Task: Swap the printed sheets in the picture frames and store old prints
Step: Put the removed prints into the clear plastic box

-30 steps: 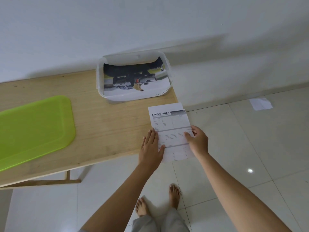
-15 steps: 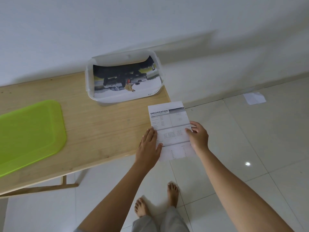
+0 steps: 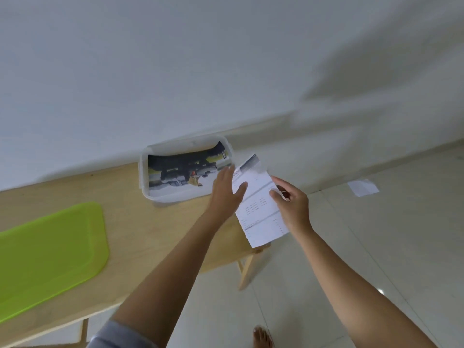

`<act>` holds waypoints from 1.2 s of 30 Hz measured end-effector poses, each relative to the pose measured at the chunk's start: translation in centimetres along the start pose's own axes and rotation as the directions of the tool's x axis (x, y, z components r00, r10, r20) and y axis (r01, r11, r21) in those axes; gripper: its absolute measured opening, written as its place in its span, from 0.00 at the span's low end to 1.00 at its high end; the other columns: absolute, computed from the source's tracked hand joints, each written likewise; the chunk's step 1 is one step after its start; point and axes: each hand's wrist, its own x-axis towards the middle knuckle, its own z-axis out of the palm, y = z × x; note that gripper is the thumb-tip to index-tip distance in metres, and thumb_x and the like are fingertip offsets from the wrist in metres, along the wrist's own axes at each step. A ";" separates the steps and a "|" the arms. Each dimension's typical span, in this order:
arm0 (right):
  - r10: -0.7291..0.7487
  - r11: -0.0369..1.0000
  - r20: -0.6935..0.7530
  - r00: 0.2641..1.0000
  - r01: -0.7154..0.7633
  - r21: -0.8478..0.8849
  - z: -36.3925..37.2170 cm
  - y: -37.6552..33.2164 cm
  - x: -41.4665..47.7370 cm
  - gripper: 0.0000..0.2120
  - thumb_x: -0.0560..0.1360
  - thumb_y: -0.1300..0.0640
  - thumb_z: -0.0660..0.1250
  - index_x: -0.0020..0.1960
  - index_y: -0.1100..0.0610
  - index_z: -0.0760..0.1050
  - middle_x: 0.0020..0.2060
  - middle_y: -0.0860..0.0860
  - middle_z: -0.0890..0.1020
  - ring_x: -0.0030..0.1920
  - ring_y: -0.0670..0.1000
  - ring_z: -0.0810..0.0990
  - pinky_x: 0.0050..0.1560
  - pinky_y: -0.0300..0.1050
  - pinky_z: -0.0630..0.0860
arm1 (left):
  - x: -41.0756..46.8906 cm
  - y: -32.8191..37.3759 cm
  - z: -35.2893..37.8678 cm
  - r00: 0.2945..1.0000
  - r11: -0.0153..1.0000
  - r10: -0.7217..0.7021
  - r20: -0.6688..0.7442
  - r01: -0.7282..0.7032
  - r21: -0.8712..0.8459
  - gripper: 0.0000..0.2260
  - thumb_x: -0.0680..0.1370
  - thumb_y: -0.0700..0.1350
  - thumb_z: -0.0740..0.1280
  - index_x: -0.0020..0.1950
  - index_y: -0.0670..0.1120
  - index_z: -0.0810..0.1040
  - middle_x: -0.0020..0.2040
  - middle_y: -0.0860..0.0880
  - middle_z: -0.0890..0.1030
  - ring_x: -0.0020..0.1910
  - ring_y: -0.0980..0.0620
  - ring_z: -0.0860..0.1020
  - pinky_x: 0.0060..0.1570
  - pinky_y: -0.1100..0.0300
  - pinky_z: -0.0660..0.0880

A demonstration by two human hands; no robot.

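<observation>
A white specification sheet (image 3: 258, 209) with printed tables is held tilted in the air over the right end of the wooden table (image 3: 140, 222), next to a clear plastic box (image 3: 144, 177). A photo print (image 3: 183, 172) of a dark vehicle lies inside that box. My left hand (image 3: 227, 194) grips the sheet's left edge, thumb over the paper. My right hand (image 3: 292, 207) pinches its right edge.
A lime green plastic lid (image 3: 47, 252) lies on the table at the left. The box stands against the white wall. A loose white paper (image 3: 362, 187) lies on the tiled floor at the right. A bare foot (image 3: 262, 337) shows below.
Both hands have lifted the sheet off the table edge and carried it up and toward the box. The camera has come closer to the table.
</observation>
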 end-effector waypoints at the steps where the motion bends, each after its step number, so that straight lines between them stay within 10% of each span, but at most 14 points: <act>1: -0.026 1.000 0.026 0.999 0.025 0.018 0.0 -1.1 0.3 0.15 0.74 0.65 0.66 0.58 0.54 0.78 0.52 0.46 0.81 0.52 0.44 0.79 0.51 0.32 0.75 | 0.6 0.3 -1.2 1.000 1.000 0.010 -0.012 -0.010 0.001 0.28 0.79 0.51 0.61 0.75 0.45 0.55 0.76 0.46 0.56 0.75 0.48 0.54 0.72 0.51 0.54; 16: -0.213 0.972 0.345 0.914 0.162 0.171 4.5 -11.1 3.3 0.16 0.71 0.71 0.67 0.51 0.53 0.79 0.39 0.40 0.84 0.43 0.40 0.81 0.45 0.31 0.75 | 0.4 -2.7 -13.3 0.997 0.965 0.042 0.070 -0.023 -0.260 0.40 0.65 0.71 0.66 0.73 0.63 0.54 0.68 0.51 0.68 0.63 0.49 0.73 0.58 0.43 0.74; 29: -0.184 0.983 0.419 0.889 0.174 0.062 9.7 -10.7 5.4 0.15 0.72 0.67 0.69 0.54 0.52 0.79 0.45 0.47 0.83 0.43 0.39 0.80 0.51 0.31 0.75 | -0.3 -5.0 -17.6 0.991 0.948 0.101 -0.082 -0.121 -0.295 0.23 0.76 0.46 0.67 0.68 0.56 0.65 0.51 0.55 0.76 0.47 0.56 0.79 0.41 0.63 0.79; 36: -0.012 1.000 0.466 0.885 0.008 0.010 11.7 -10.0 10.4 0.14 0.70 0.65 0.71 0.54 0.54 0.79 0.41 0.47 0.83 0.38 0.41 0.82 0.34 0.36 0.78 | 3.2 -9.2 -18.6 0.966 0.876 -0.146 -0.212 0.027 -0.482 0.21 0.78 0.43 0.65 0.70 0.51 0.65 0.55 0.51 0.75 0.50 0.54 0.78 0.45 0.61 0.77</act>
